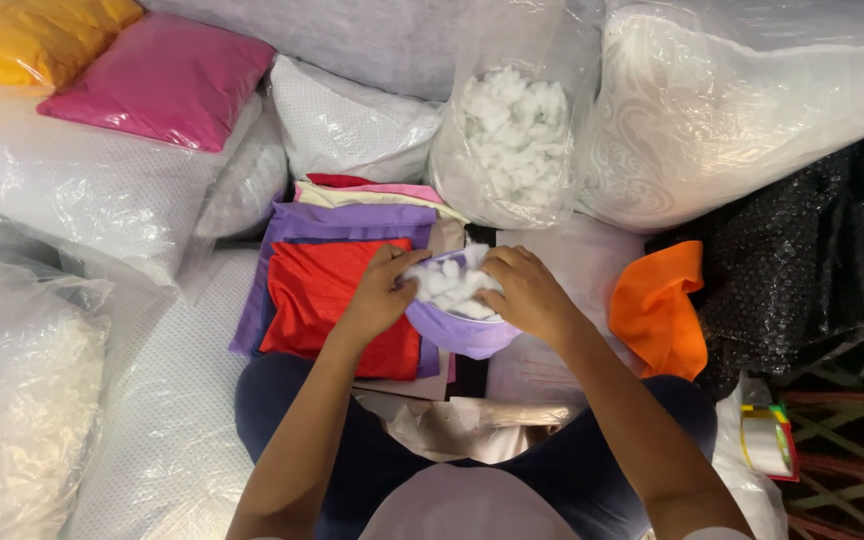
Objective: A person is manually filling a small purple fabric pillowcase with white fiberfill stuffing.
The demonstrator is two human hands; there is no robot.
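Observation:
A small purple fabric cover (pixel 460 332) sits in front of me, its mouth open and packed with white fluffy stuffing (pixel 449 283). My left hand (pixel 380 292) grips the cover's left rim, fingers curled at the stuffing. My right hand (pixel 524 292) holds the right rim, fingers pressed into the white filling. Under the hands lies a stack of folded cloth pieces, red (pixel 324 290) on top, purple (pixel 342 222) beneath.
A clear plastic bag of white stuffing (pixel 512 130) stands just behind. Plastic-wrapped white pillows (pixel 732 110) surround me, with pink (pixel 162 80) and yellow (pixel 22 35) ones at the far left. An orange cloth (pixel 660 308) and black sequinned fabric (pixel 812 250) lie on the right.

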